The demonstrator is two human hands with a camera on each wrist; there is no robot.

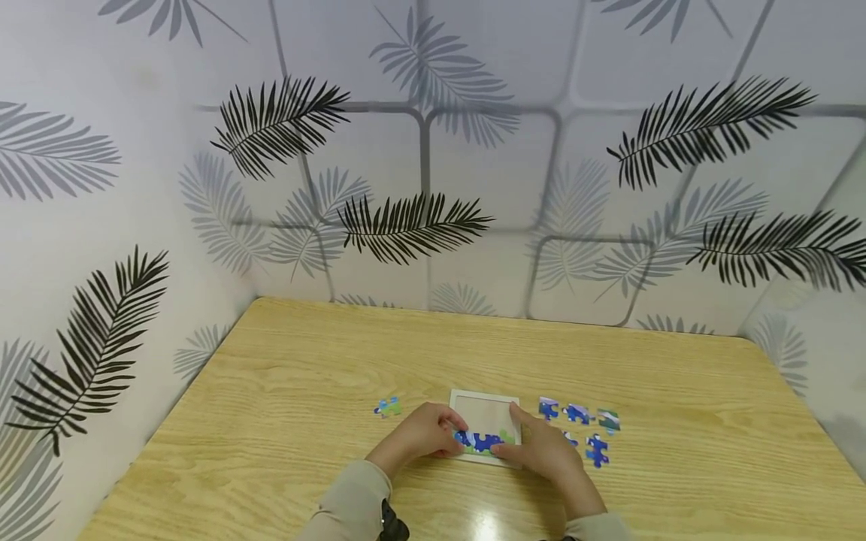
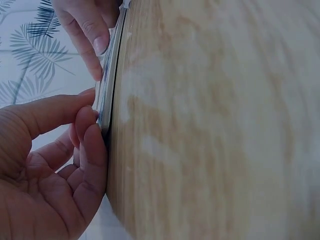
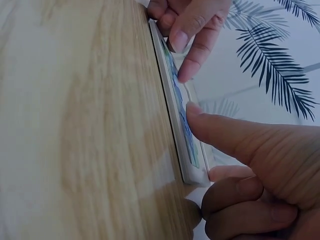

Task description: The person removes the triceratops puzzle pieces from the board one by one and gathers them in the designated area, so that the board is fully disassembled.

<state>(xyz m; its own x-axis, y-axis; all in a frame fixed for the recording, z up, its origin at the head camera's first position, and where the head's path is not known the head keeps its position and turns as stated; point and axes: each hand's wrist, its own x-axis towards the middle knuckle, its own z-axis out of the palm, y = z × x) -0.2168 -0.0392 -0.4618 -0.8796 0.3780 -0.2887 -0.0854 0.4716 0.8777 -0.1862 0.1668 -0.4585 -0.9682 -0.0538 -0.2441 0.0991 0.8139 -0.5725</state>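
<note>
A shallow white-rimmed puzzle tray [image 1: 483, 394] lies flat on the wooden table between both hands. Joined blue and green jigsaw pieces [image 1: 480, 442] fill its near strip; bare light board shows above them. My left hand [image 1: 426, 432] holds the tray's left side, its curled fingers and thumb [image 2: 55, 112] meeting at the edge and the pieces' left end. From the right, my right hand [image 1: 548, 447] holds the other side. Its thumb [image 3: 225, 131] rests on the pieces, and a finger reaches along the rim. The lower fingers curl beside the tray.
One loose green and blue jigsaw piece [image 1: 389, 407] lies left of the tray. Several more, among them a blue piece [image 1: 598, 450] and a green-purple piece [image 1: 609, 421], lie to its right. A leaf-patterned wall [image 1: 487, 263] stands behind the table [image 1: 304, 361].
</note>
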